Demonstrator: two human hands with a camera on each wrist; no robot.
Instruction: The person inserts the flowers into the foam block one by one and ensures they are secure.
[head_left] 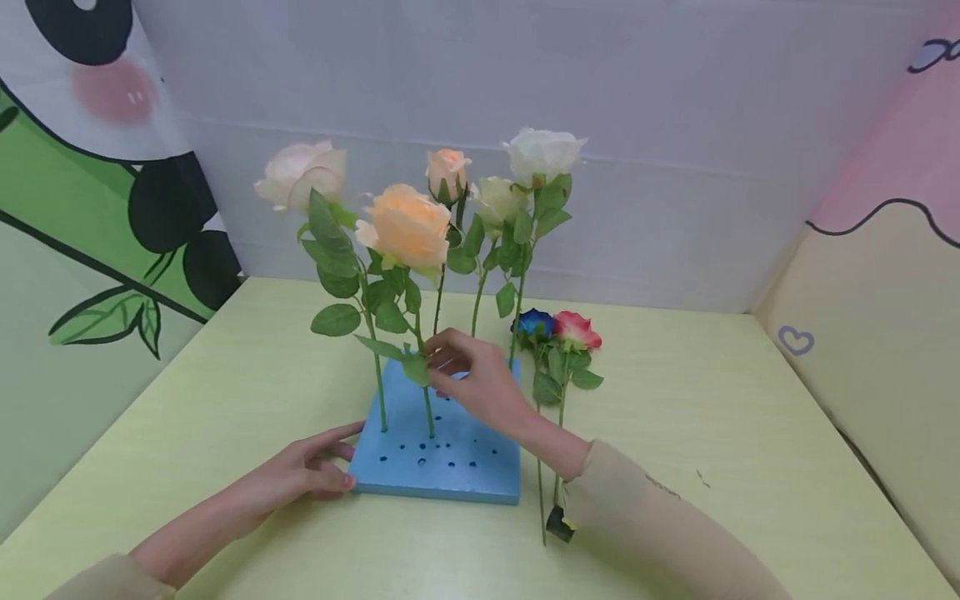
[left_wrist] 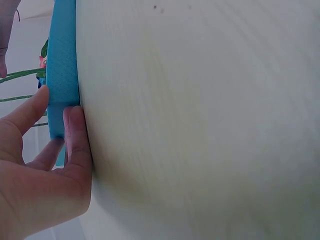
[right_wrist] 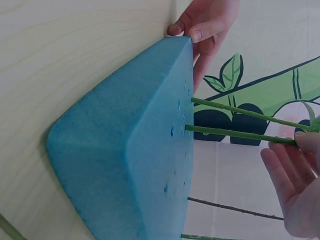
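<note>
My right hand [head_left: 483, 379] pinches the green stem of a peach-orange rose [head_left: 408, 225] between thumb and fingers. That stem [right_wrist: 240, 134] stands upright with its lower end in a hole of the blue foam board [head_left: 472, 483]. At the board's front left corner, my left hand [head_left: 303, 471] rests its extended fingers against the side. A pale pink rose [head_left: 307, 177] stands in the board just left of the peach-orange one. Behind them rise a small peach rosebud [head_left: 447, 171], a cream rose [head_left: 498, 202] and a white rose [head_left: 545, 154].
To the right of the board, a blue rose [head_left: 536, 323] and a pink-red rose [head_left: 576, 329] lie on the pale yellow table [head_left: 675, 517]. A small black piece [head_left: 559, 525] is near their stem ends. Several holes show in the board's front. A pale backdrop [head_left: 660, 208] closes off the rear.
</note>
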